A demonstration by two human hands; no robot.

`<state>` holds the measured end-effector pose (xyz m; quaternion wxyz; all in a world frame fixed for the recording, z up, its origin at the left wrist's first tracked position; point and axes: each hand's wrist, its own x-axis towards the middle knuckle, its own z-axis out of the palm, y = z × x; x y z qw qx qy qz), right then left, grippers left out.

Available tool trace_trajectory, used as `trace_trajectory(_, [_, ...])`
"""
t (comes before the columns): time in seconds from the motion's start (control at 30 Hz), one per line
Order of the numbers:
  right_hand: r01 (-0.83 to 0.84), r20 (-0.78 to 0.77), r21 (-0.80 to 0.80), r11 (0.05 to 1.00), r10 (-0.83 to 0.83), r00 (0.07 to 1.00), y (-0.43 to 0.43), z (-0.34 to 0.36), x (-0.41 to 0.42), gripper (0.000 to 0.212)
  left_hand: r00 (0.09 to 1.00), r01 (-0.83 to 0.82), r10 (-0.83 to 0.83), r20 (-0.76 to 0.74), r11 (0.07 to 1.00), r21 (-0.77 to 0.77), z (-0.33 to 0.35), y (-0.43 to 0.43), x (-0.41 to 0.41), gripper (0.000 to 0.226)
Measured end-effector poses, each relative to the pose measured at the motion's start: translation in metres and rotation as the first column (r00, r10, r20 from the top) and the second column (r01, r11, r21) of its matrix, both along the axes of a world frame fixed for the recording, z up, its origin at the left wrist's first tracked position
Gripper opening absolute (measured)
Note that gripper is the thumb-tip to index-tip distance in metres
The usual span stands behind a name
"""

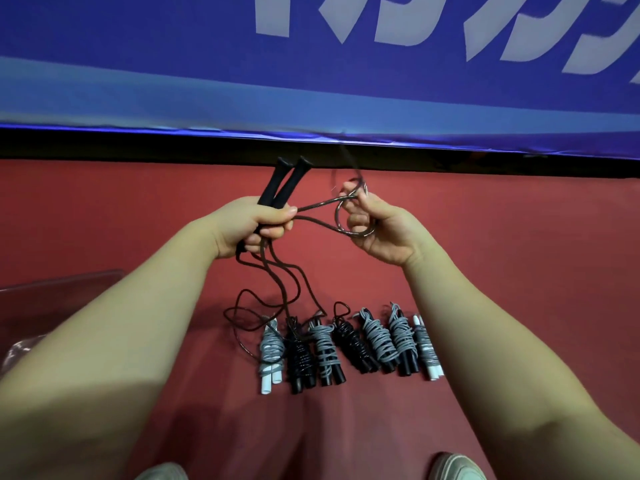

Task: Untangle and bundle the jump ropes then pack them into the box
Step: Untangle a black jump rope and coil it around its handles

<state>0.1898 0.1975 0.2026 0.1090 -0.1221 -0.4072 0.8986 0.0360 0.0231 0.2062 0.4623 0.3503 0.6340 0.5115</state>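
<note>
**While both hands grip one rope, seven bundles lie below**

Where the left hand's (256,226) fingers curl tight, they clamp the two black handles (284,183) of a jump rope side by side, thumb pressed over the front and the handle ends pointing up and away. The right hand (379,226) has its fingers curled too, thumb and forefinger pinching the dark cord (318,203), which passes in a loop round those fingers. Between the two hands the cord runs in two taut strands that narrow toward the left fist. Below that fist the slack hangs in loose curves and reaches the red floor (519,271), where it coils over the left end of a row of bundles (346,344).

Seven wound ropes lie there side by side, nearly touching: a white-handled one at each end, black-handled ones between, some wrapped in grey cord and some in black.

A translucent container (62,282) sits at the far left, partly hidden by the left forearm. A blue banner (207,64) with a black strip under it closes off the far side just beyond the handles. To the right, the floor lies open. Two shoe tips (457,467) show at the bottom edge.
</note>
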Motion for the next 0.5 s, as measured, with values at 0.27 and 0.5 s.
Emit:
trace_trajectory(0.27, [0.694, 0.167, -0.171, 0.699, -0.674, 0.720, 0.038, -0.004, 0.011, 0.032, 0.955, -0.294, 0.296, 0.002, 0.950, -0.101, -0.026, -0.009, -0.017, 0.024])
trace_trajectory(0.5, [0.819, 0.306, -0.406, 0.407, -0.783, 0.541, 0.066, -0.021, 0.040, 0.034, 0.873, -0.441, 0.405, -0.273, 0.893, -0.085, -0.017, 0.004, -0.013, 0.022])
